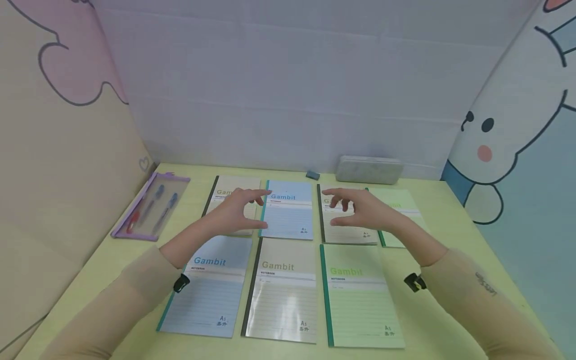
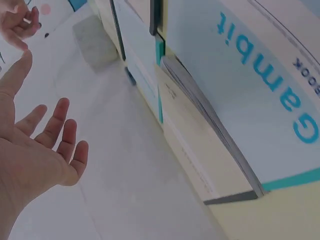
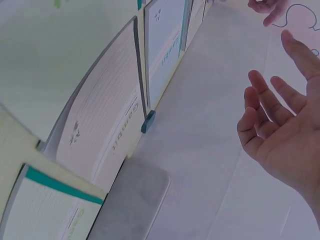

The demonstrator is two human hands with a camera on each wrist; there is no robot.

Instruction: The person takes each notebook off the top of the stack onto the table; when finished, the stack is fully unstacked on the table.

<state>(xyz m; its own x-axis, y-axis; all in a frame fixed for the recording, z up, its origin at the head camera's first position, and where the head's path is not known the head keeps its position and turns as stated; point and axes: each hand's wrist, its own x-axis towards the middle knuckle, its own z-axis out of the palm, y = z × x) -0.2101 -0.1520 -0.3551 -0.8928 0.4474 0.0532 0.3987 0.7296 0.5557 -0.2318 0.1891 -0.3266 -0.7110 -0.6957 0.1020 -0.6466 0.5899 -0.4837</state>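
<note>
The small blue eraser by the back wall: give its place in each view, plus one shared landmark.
Head: the small blue eraser lies top centre, just left of the grey pencil case.
Left wrist: a small dark blue shape, upper middle, below the case.
Right wrist: centre, above the case.
Shared landmark: the grey pencil case.

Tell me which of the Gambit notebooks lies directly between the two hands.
The blue notebook in the back row: it sits between the left hand and the right hand; the other blue one lies front-left.
</note>
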